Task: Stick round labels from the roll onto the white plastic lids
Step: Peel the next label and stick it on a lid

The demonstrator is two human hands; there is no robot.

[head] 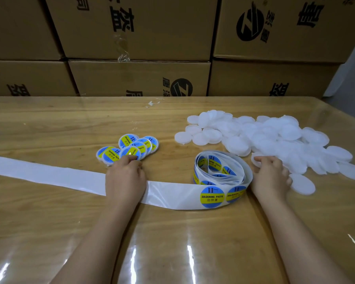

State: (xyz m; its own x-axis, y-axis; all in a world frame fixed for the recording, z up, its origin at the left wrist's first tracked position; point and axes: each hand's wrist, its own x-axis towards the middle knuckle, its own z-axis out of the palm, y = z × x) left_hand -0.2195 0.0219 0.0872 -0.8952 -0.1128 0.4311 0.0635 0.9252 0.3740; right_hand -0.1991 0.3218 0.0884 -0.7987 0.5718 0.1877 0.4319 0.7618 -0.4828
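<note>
Glossy table (172, 242), bare backing strip (49, 173), cardboard boxes (139, 78) behind

The wooden surface (49, 128) lies under a glossy clear sheet (172, 242). A white backing strip (49, 173) runs flat across it from the far left, passes under the left hand (125, 179), and ends in the loosely coiled label roll (221, 169) between the hands. Just beyond the left hand's fingers, labelled lids (129, 148) overlap in a cluster. A heap of white lids (275, 136) spreads beyond and outward of the right hand (271, 175), which touches its near edge. Small white scraps (152, 103) lie far beyond both hands.
</note>
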